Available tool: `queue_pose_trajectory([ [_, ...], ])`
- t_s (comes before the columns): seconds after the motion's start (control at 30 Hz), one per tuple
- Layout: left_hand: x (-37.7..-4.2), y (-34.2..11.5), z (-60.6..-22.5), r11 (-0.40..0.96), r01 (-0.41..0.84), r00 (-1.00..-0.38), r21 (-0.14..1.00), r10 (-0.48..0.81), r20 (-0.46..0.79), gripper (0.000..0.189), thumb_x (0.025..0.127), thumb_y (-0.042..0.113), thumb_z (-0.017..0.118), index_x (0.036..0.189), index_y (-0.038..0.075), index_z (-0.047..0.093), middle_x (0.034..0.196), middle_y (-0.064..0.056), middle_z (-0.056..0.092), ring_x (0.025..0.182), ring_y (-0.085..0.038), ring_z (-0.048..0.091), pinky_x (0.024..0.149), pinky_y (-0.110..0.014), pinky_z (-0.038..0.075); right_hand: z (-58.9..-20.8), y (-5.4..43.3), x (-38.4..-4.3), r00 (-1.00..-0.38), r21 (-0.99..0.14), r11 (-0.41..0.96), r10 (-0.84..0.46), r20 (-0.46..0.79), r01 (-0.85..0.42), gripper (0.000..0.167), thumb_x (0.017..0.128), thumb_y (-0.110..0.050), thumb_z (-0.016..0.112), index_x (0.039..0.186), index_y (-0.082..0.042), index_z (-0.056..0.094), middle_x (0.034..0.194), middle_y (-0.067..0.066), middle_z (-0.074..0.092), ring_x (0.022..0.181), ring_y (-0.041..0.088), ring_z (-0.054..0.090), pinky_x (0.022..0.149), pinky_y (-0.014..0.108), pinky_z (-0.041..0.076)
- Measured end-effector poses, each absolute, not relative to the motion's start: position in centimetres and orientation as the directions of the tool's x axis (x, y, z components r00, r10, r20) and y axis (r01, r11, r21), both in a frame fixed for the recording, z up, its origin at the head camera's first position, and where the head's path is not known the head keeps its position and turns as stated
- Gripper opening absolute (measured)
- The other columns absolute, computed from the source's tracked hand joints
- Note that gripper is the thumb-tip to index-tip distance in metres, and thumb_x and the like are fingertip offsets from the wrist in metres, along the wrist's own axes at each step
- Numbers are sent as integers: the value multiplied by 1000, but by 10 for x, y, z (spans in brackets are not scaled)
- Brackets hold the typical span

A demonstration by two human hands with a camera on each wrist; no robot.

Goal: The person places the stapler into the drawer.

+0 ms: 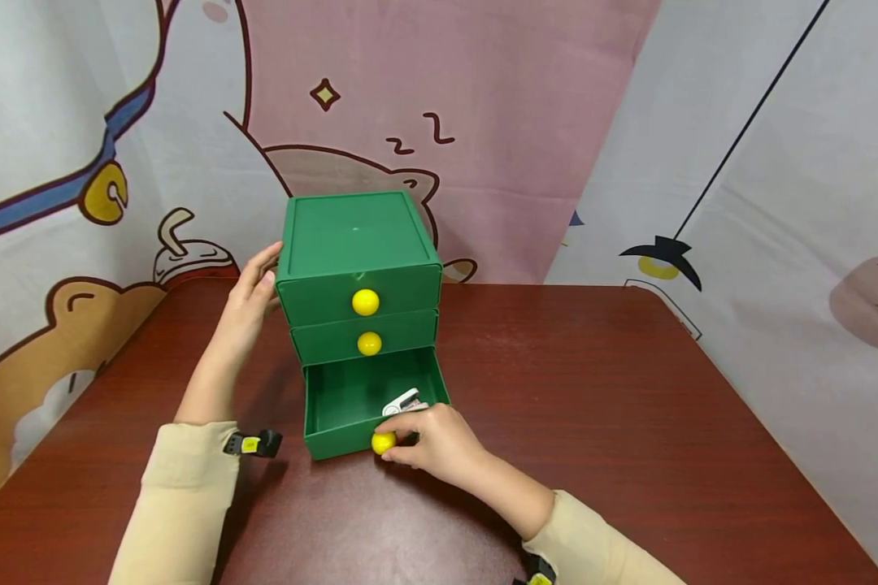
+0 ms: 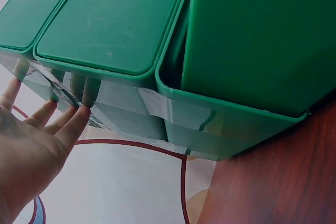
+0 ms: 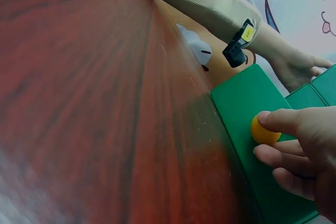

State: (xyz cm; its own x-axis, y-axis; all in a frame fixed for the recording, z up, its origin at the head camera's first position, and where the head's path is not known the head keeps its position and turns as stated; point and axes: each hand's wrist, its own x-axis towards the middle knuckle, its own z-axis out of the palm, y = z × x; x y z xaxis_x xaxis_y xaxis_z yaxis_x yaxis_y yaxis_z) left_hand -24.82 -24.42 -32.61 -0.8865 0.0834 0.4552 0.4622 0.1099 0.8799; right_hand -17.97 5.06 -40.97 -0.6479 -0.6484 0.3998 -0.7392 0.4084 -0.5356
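A green drawer box (image 1: 358, 236) with three drawers and yellow ball knobs stands on the table. Its bottom drawer (image 1: 344, 443) is pulled out, and a small white clip-like object (image 1: 402, 402) lies inside near the front right. My right hand (image 1: 439, 443) pinches the bottom drawer's yellow knob (image 1: 384, 443) between thumb and fingers, also seen in the right wrist view on the yellow knob (image 3: 265, 129). Against the box's left side rests my left hand (image 1: 249, 288), and in the left wrist view its straight fingertips (image 2: 79, 114) touch the shiny side wall.
The two upper drawers are closed, with a top knob (image 1: 366, 302) and a middle knob (image 1: 369, 344). A reddish-brown wooden table (image 1: 593, 406) extends around the box. Behind it hangs a curtain (image 1: 483, 97) with cartoon prints.
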Motion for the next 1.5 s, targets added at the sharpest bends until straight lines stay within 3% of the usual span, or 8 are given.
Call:
queue_pose_trajectory([
  [0.37, -249, -244, -326, 109, 454, -891, 885, 76, 448, 50, 104, 28, 38, 152, 17, 29, 147, -11, 32, 119, -18, 45, 98, -42, 35, -406, 48, -186, -667, -560, 406, -624, 407, -722, 20, 79, -16, 80, 99, -15, 77, 76, -8, 69, 45, -13, 47, 56, 13, 43],
  [0.73, -249, -245, -326, 113, 458, -889, 882, 85, 451, 49, 105, 27, 37, 152, 18, 29, 149, -11, 30, 123, -19, 42, 100, -49, 32, -411, 37, -209, -739, -609, 451, -557, 379, -653, 23, 81, -17, 78, 104, -16, 76, 84, -3, 71, 44, -9, 50, 51, 16, 45],
  [1.23, -248, -245, -326, 101, 471, -881, 876, 90, 464, 49, 104, 27, 37, 152, 16, 28, 146, -11, 32, 120, -18, 44, 96, -36, 37, -418, 20, -233, -816, -638, 512, -419, 399, -575, 24, 80, -20, 80, 104, -18, 77, 88, -1, 72, 42, -5, 51, 50, 19, 45],
  [1.5, -248, -244, -326, 82, 463, -886, 883, 82, 457, 49, 105, 27, 37, 152, 15, 28, 145, -10, 32, 119, -17, 45, 95, -36, 37, -422, 15, -241, -844, -684, 498, -362, 395, -533, 22, 80, -20, 80, 101, -20, 77, 87, -5, 72, 43, -4, 53, 52, 20, 46],
])
